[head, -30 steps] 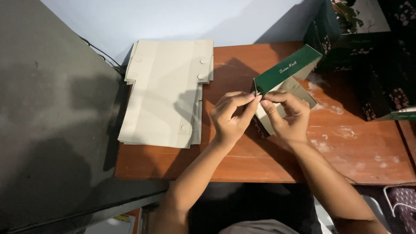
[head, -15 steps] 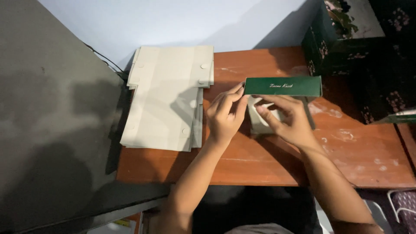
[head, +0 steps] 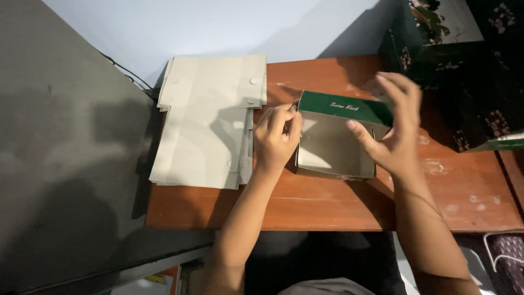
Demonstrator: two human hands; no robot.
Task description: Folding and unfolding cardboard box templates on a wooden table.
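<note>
Carton [head: 334,143] — green outside, grey inside, half-erected, open side up on the wooden table [head: 327,205], just right of the stack of flat grey blanks [head: 210,117]. Step in hand, as it looks: forming the walls. Your left hand [head: 277,136] pinches the carton's left end, fingers curled tight. Your right hand [head: 394,128] — fingers spread wide — touches the right end, gripping nothing. Next move likely calls for locking the end flaps.
</note>
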